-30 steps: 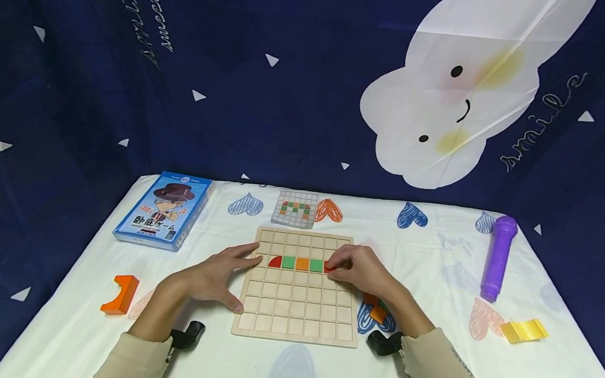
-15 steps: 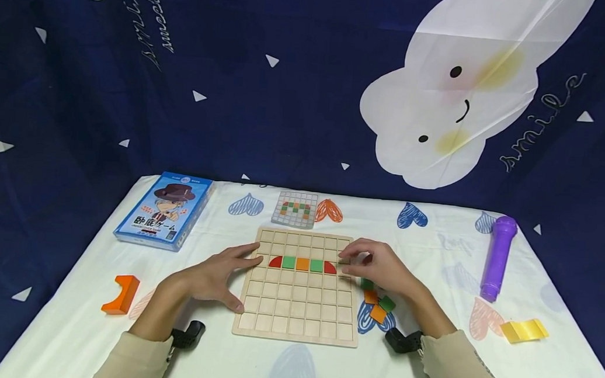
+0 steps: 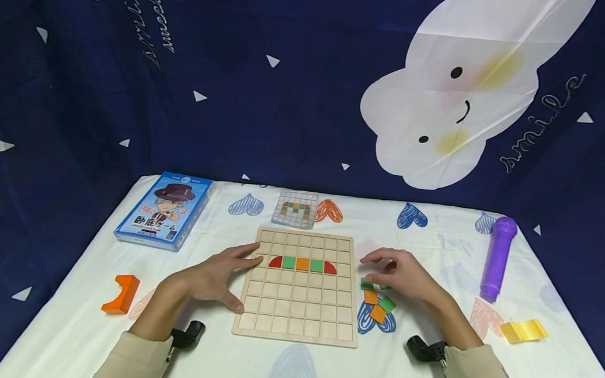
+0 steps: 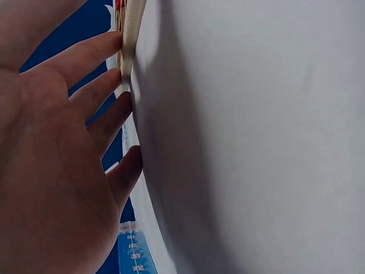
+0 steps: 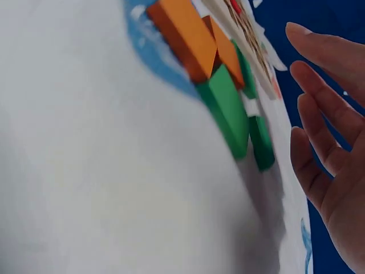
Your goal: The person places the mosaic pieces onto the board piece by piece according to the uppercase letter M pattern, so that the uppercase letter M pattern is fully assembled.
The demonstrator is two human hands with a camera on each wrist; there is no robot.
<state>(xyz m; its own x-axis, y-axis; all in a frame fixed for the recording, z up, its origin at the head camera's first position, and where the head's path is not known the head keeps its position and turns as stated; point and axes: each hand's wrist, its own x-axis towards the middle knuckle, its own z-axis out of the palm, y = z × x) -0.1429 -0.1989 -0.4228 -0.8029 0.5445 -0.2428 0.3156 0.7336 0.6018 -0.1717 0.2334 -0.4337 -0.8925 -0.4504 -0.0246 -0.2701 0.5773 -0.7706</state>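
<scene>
A wooden grid board (image 3: 296, 308) lies in the middle of the table. One of its rows bears a red quarter-round tile (image 3: 276, 262), a green tile (image 3: 288, 262), an orange tile (image 3: 302, 264), another green tile and a second red quarter-round tile (image 3: 330, 267). My left hand (image 3: 209, 276) rests at the board's left edge, fingers spread and touching it. Over the loose tiles to the right of the board hovers my right hand (image 3: 399, 271), holding nothing, its fingers relaxed. Those tiles are orange (image 5: 188, 40) and green (image 5: 225, 108); the hand partly hides some in the head view.
Behind the board lies a small pattern card (image 3: 294, 209). A blue game box (image 3: 166, 210) and an orange notched block (image 3: 120, 294) are at the left. To the right are a purple cylinder (image 3: 499, 258) and a yellow block (image 3: 524, 331).
My right hand has let go of the red quarter-round tile at the row's right end and moved right, off the board to the loose tiles. My left hand stays in place.
</scene>
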